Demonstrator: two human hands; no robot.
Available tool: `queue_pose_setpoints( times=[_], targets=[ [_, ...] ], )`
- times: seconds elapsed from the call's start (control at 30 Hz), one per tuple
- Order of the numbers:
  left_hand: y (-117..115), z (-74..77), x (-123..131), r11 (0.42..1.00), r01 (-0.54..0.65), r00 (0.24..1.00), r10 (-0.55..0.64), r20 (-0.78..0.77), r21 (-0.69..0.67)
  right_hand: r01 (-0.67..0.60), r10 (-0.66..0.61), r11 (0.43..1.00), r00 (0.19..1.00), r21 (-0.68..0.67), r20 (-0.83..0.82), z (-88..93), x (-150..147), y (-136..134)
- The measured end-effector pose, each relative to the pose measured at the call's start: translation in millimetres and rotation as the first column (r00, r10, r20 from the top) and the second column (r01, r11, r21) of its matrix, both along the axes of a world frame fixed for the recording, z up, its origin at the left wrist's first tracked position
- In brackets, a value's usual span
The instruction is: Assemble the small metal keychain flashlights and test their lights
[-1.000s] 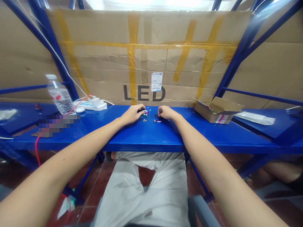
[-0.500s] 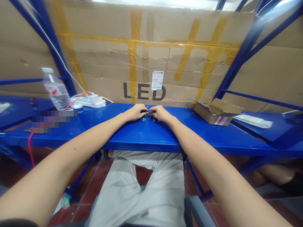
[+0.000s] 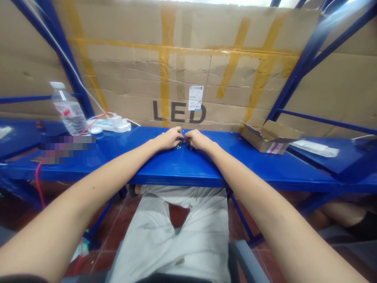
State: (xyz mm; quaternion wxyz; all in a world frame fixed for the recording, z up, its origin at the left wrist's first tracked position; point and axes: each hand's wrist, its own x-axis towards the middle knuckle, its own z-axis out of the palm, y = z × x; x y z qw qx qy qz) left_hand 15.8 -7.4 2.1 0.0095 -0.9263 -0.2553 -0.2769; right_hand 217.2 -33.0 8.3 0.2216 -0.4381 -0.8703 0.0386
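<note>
Near the back of the blue table (image 3: 176,167), my left hand (image 3: 173,137) and my right hand (image 3: 196,139) almost meet, fingertip to fingertip. Both are closed in a pinch. What they grip, if anything, is too small and too far covered by the fingers to name. A few tiny shiny pieces (image 3: 178,146) lie on the tabletop just below my left fingertips. Something small and dark (image 3: 184,142) shows in the gap between the two hands.
An opened cardboard box (image 3: 266,137) stands to the right, with a white packet (image 3: 315,148) beyond it. Leftward are a water bottle (image 3: 69,110), a white power strip (image 3: 110,124) and a red cable (image 3: 37,182). A cardboard sheet (image 3: 132,78) walls off the back.
My hands stay in nearly the same place, with small finger shifts; my left fingers have curled a little more. The whole view has tilted slightly.
</note>
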Motion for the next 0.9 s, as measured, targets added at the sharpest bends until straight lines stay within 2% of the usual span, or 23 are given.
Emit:
queue_pose_setpoints(
  times=[0.17, 0.27, 0.4, 0.53, 0.63, 0.73, 0.83, 0.9],
  targets=[
    [-1.8, 0.9, -3.9, 1.000, -0.017, 1.000, 0.017, 0.022, 0.004, -0.003, 0.004, 1.000, 0.999, 0.016, -0.050, -2.3, 1.3, 2.3],
    [-2.6, 1.7, -8.1, 0.998, -0.059, 0.992, 0.059, 0.113, -0.005, 0.036, -0.025, 0.997, 0.989, 0.072, -0.148, -2.6, 3.7, 5.5],
    [-5.3, 3.8, -11.8, 0.985, -0.099, 0.928, 0.142, 0.345, -0.139, 0.119, -0.104, 0.992, 0.948, 0.031, -0.300, -0.2, 7.7, 8.8],
    [-8.3, 6.7, -11.8, 0.960, -0.089, 0.869, 0.205, 0.450, -0.265, 0.104, -0.090, 0.994, 0.941, 0.023, -0.326, 3.9, 6.7, 3.7],
    [-9.5, 7.5, -9.3, 0.937, -0.062, 0.839, 0.235, 0.491, -0.343, 0.022, -0.003, 0.999, 0.934, 0.048, -0.357, 6.5, -0.1, -4.3],
    [-11.6, 6.8, -5.3, 0.903, 0.017, 0.792, 0.249, 0.558, -0.428, -0.038, 0.053, 0.998, 0.915, 0.047, -0.400, 8.1, -9.9, -11.0],
    [-15.3, 6.0, -1.6, 0.876, 0.089, 0.760, 0.248, 0.601, -0.474, -0.028, 0.055, 0.996, 0.934, 0.082, -0.353, 8.6, -17.8, -14.1],
    [-17.3, 5.8, 0.1, 0.881, 0.100, 0.761, 0.233, 0.606, -0.463, -0.006, 0.039, 0.994, 0.947, 0.106, -0.318, 8.4, -20.4, -14.3]
  ],
)
